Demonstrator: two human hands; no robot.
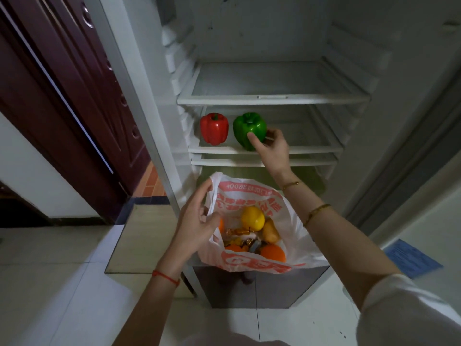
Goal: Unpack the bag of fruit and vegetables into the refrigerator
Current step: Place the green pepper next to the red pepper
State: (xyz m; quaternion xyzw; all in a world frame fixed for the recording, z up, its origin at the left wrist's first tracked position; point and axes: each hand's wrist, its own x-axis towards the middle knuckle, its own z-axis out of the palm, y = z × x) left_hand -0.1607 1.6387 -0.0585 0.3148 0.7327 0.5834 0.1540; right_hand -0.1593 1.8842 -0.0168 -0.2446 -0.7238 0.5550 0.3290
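A white plastic bag (291, 216) with red print hangs open in front of the refrigerator. Inside it lie a yellow fruit (252, 218), oranges (273, 253), a potato-like item (270, 231) and some wrapped sweets. My left hand (197, 223) grips the bag's left handle. On the second shelf (299, 149) a red bell pepper (214, 129) stands at the left. Beside it sits a green bell pepper (249, 129), and my right hand (272, 148) has thumb and fingers around its lower right side.
The top glass shelf (273, 98) is bare; a third shelf lies just under the peppers. The refrigerator's lower dark compartment (262, 285) is under the bag. A dark red door (74, 96) stands at left. White tiled floor; blue paper (412, 258) at right.
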